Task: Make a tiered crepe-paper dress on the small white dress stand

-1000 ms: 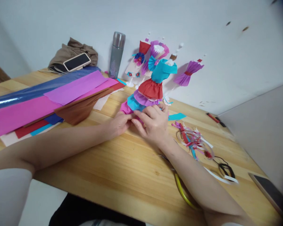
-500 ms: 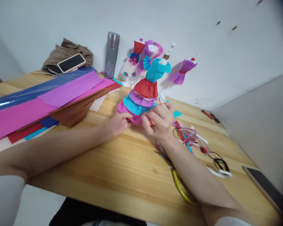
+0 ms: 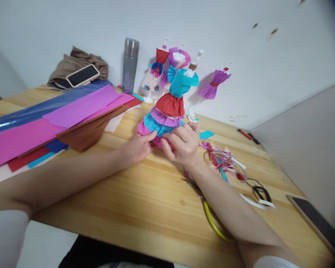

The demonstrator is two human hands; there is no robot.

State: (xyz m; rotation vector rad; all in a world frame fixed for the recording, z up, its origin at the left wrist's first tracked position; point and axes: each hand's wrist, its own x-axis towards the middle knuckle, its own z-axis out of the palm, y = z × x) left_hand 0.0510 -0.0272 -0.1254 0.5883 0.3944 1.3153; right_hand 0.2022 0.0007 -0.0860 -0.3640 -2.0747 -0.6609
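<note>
A small dress form wears a tiered paper dress (image 3: 170, 104), with a turquoise top, a red layer, and purple, turquoise and pink ruffles below. It leans slightly to the right. At the left of the lowest ruffles, my left hand (image 3: 139, 149) grips the hem, its thumb lying on top. My right hand (image 3: 183, 144) is closed at the right side of the hem, fingers curled and pinching the ruffle edge. A bit of red shows by its fingers, too small to make out. Scissors with yellow handles (image 3: 212, 223) lie partly under my right forearm.
Coloured paper sheets (image 3: 80, 104) cover the left of the table. Behind stand a grey flask (image 3: 130, 67) and more dressed forms, one in purple (image 3: 214, 85). Paper scraps (image 3: 223, 160), a black cord (image 3: 261, 194) and a tablet-like device (image 3: 309, 216) lie right. A phone (image 3: 83, 75) rests on brown cloth (image 3: 69, 67).
My right hand has shifted slightly left along the hem, and my left thumb has moved up onto the turquoise ruffle. The whole view has moved a little.
</note>
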